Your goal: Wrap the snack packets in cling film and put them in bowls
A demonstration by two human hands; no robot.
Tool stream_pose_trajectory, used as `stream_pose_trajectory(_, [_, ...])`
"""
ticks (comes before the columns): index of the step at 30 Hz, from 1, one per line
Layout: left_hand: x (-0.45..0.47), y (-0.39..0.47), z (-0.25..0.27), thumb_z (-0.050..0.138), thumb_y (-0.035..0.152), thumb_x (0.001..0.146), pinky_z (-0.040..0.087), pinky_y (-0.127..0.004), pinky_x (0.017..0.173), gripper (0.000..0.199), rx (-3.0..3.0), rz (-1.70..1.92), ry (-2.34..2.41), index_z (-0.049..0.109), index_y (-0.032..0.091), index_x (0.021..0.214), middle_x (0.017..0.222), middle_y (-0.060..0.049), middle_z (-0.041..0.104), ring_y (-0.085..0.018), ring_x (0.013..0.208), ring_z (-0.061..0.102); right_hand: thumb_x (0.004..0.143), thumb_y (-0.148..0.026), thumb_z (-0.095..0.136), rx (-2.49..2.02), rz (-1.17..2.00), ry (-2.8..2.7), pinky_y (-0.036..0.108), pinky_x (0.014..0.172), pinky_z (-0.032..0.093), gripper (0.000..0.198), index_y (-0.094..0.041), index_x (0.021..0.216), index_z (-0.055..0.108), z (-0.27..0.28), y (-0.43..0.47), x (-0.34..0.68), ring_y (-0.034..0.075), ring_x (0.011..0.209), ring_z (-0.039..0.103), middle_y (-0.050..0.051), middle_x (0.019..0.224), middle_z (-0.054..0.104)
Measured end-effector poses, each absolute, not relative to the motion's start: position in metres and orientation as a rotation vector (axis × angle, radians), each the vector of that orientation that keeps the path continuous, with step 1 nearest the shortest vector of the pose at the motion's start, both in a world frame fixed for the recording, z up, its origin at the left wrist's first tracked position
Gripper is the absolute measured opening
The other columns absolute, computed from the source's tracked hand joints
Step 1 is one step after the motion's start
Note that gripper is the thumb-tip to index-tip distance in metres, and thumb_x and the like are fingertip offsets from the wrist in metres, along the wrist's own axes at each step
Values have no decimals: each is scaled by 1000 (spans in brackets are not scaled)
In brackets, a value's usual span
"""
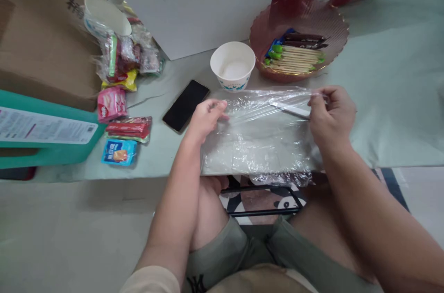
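Head view: clear thin plastic held up by its top edge, both hands on it.
L hand (209, 117) has thumb & fingers nearly closed on the top L edge of the clear, crinkled thin plastic (256, 145); R hand (331, 115) pinches the top R edge tight, no gap showing. Plastic's over the front of the pale green cloth-covered table (395, 131), bottom hanging past the edge; sheet or bag, can't tell. A thin white strip (294, 110) shows beneath. White paper cup w/ blue-green print (233, 84) is just behind; pink ribbed gold-rimmed bowl (338, 29) w/ green-ended pale sticks (301, 58) behind R. Progress, my read: top edge's spread btwn hands, done; lower part's still bunched, not flat; nothing visibly wrapped yet.
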State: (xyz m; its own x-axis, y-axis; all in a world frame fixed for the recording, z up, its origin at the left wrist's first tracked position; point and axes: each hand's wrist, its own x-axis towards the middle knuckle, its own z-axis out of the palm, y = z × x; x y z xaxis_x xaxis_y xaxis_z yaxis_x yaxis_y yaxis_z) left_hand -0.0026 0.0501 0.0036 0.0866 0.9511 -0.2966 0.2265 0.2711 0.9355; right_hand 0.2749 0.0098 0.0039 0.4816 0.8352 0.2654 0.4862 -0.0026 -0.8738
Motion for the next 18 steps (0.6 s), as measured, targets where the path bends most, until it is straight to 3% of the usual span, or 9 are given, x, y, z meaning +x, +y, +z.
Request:
stream_pose_trajectory(2, [-3, 50, 4, 71, 58, 81, 18, -20, 36, 42, 1248, 786, 1383, 59, 18, 78, 65, -1, 66, -2, 37, 29, 82, -28, 58, -1648, 389, -1156, 27, 58, 37, 13, -17, 83, 63, 4, 9, 274, 11, 61, 52, 1, 68, 61])
stream_pose_trajectory(4, [-2, 51, 4, 70, 58, 82, 17, -21, 35, 41, 1250, 889, 1358, 57, 20, 75, 63, 1, 64, -3, 36, 29, 82, -30, 59, -1655, 390, -1159, 26, 58, 36, 15, -17, 83, 64, 4, 9, 274, 11, 61, 51, 1, 69, 60])
stream_pose_trajectory(9, [-2, 54, 5, 68, 55, 85, 21, -21, 34, 34, 1203, 1107, 1279, 57, 24, 92, 83, 0, 73, -2, 36, 35, 84, -30, 59, -1678, 402, -1166, 26, 58, 36, 15, -16, 84, 64, 4, 8, 274, 9, 61, 49, 0, 69, 59])
stream_pose_trajectory(14, [-5, 51, 7, 79, 42, 76, 23, -20, 37, 35, 1128, 818, 1314, 62, 19, 96, 77, -1, 72, -1, 38, 30, 84, -23, 57, -1672, 414, -1085, 25, 57, 37, 10, -16, 87, 63, 0, 12, 282, 8, 57, 46, -1, 69, 57])
stream_pose_trajectory(18, [-5, 48, 7, 83, 34, 69, 33, -19, 44, 35, 1164, 690, 1330, 64, 17, 94, 74, -2, 70, -5, 49, 49, 84, -20, 58, -1642, 373, -1060, 25, 55, 36, 7, -16, 87, 63, 0, 14, 288, 7, 54, 45, -2, 67, 56])
